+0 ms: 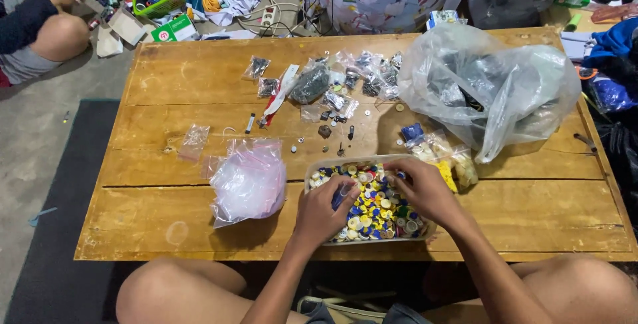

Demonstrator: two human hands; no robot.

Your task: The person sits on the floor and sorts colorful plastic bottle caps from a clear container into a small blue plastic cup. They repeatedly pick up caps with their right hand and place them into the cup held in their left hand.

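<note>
A clear plastic tray (314, 176) full of small round caps in yellow, blue and white sits at the near edge of a low wooden table (166, 217). My left hand (324, 210) rests in the tray with its fingers curled around a dark blue piece. My right hand (425, 190) reaches into the tray from the right, fingertips down among the caps; whether it grips one is hidden. A crumpled pinkish plastic bag (248, 181) lies just left of the tray.
Several small clear bags of dark parts (312, 83) lie across the table's middle. A big clear bag (488, 85) bulges at the right. Loose small parts (325, 131) sit behind the tray. Another person (40, 25) sits on the floor at far left among clutter.
</note>
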